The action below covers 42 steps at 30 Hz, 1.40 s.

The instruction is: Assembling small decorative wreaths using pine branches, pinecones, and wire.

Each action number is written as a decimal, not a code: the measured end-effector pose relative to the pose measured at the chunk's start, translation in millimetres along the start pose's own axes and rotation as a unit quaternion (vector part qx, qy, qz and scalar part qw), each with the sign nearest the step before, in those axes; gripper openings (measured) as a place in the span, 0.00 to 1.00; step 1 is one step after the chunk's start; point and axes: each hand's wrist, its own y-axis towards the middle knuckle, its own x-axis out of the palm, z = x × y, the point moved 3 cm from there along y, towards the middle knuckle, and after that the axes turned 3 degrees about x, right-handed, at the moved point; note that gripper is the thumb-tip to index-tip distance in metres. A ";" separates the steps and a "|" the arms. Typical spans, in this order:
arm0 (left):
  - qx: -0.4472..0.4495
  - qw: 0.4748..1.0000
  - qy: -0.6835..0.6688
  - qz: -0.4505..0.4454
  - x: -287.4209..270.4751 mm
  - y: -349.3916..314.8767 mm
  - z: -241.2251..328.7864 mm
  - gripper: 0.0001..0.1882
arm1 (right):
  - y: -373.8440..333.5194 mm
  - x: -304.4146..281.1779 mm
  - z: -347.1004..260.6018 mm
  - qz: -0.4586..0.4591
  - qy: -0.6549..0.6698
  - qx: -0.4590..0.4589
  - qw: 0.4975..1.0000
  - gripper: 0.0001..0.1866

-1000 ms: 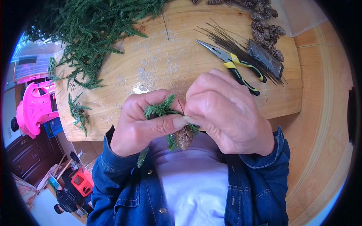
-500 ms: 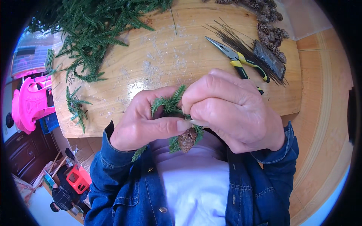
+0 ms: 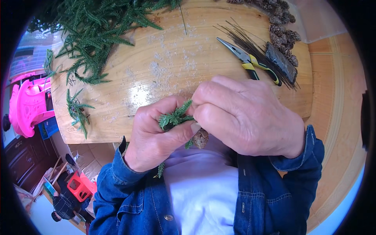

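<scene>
My left hand (image 3: 156, 131) is closed around a green artificial pine sprig (image 3: 174, 117), its thumb and fingers pinching the stem. Below the thumb tip hangs a brown pine cone (image 3: 200, 138), with bits of green needles beside it. Right up against the left thumb, my right hand (image 3: 243, 117) is closed in a pinch over the top of the cone. What its fingertips hold is hidden behind the knuckles. Beyond the right hand lie long-nose pliers (image 3: 246, 60) with yellow and black handles, next to a bundle of thin dark wires (image 3: 250, 47).
A heap of green pine branches (image 3: 98, 35) covers the table's far left, with a loose sprig (image 3: 78, 111) nearer. Several pine cones (image 3: 282, 37) line the far right edge by a dark wrapped packet (image 3: 281, 62). Pale crumbs dot the wooden tabletop (image 3: 211, 58). A pink chair (image 3: 29, 105) stands left.
Both hands have shifted slightly, the right one turning further over the cone, which is now more covered. The sprig stays in the left hand.
</scene>
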 end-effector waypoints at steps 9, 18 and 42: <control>0.018 0.998 0.058 0.023 -3.0 2.7 -1.8 0.08 | 2.2 5.9 -2.8 -0.005 -0.012 0.012 1.000 0.08; 0.175 0.960 0.205 0.070 1.0 -2.5 -11.8 0.11 | -0.9 10.8 -11.4 -0.020 -0.034 0.085 0.996 0.08; 0.100 0.986 -0.043 -0.130 -16.8 3.3 2.0 0.05 | -0.2 -21.3 -17.0 -0.005 0.095 0.042 0.995 0.08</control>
